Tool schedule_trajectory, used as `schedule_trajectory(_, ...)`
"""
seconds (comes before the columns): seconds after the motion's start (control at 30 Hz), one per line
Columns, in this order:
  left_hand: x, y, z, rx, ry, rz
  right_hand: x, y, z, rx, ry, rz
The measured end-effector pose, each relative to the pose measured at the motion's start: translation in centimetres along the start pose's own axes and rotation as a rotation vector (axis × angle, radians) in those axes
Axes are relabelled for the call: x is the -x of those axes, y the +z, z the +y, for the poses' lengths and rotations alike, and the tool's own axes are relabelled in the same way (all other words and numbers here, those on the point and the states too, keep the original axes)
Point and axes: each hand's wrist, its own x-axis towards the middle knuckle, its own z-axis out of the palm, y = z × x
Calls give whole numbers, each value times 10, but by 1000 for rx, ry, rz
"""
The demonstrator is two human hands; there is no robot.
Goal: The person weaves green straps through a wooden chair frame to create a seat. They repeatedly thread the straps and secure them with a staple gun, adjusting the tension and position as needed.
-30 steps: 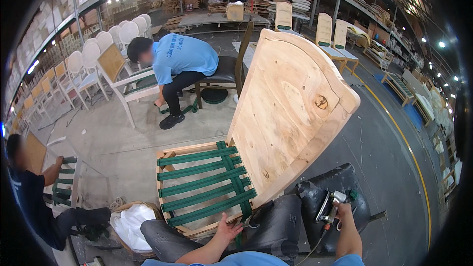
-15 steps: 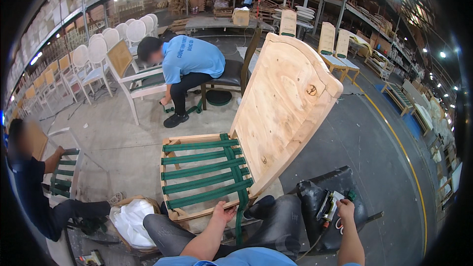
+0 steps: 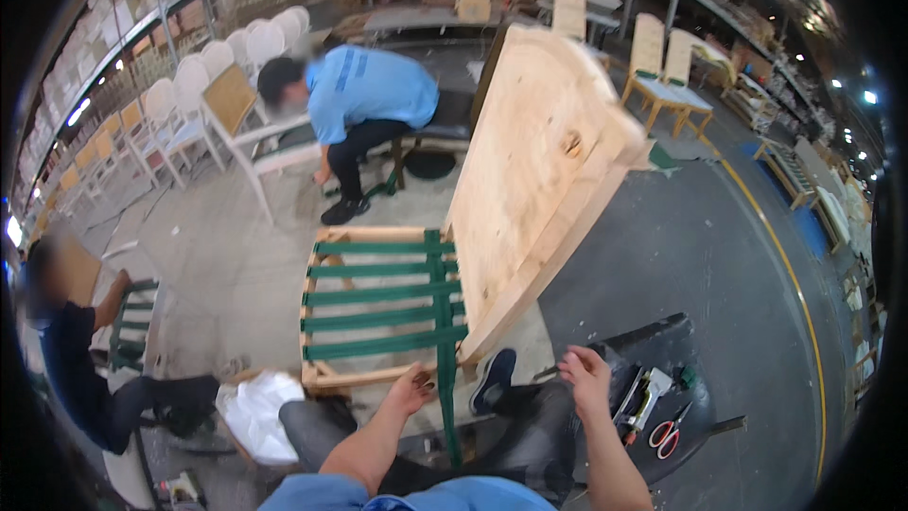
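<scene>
A bare wooden chair frame stands before me, its tall panelled back [image 3: 549,161] on the right. Green webbing straps [image 3: 383,296] span its seat, crossed by one strap whose loose tail [image 3: 447,416] hangs over the near rail. My left hand [image 3: 409,390] is at that near rail, left of the tail, fingers loosely bent and apart, nothing visible in them. Over my right knee my right hand [image 3: 586,378] is raised, empty, fingers partly spread. Beside it, a staple gun [image 3: 647,399] and red-handled scissors [image 3: 668,435] lie on a dark padded surface [image 3: 700,388].
A carton with white plastic lining [image 3: 267,416] stands by my left knee. One person [image 3: 364,104] bends over a white chair ahead; another [image 3: 85,360] holds a strapped chair frame at left. Rows of chairs [image 3: 189,85] stand behind. A second tool [image 3: 180,489] lies at lower left.
My right hand has left the staple gun and moved left toward the chair. My left hand has shifted slightly left along the near rail. The scissors now show fully.
</scene>
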Motion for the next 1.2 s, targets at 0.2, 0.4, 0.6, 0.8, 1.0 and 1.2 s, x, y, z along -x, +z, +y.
schedule_trajectory(0.2, -48, 21, -30, -489, 126, 110, 7, 95, 91, -123, 247, -163)
schedule_trajectory(0.4, -52, 22, -44, -612, 42, 95, 6, 105, 112, 156, 456, -397)
schedule_trajectory(0.6, -14, -1, -94, -735, -272, -170, -16, 130, 149, 321, 508, -489)
schedule_trajectory(0.8, 18, -26, -97, -945, -362, -190, -22, 192, 151, -206, 873, -526)
schedule_trajectory(1.0, 14, -5, -18, -1713, 109, -68, -12, 205, 159, -20, 683, -406)
schedule_trajectory(1.2, -16, 6, 40, -2011, 796, 70, -1, 203, 167, 205, 506, -357)
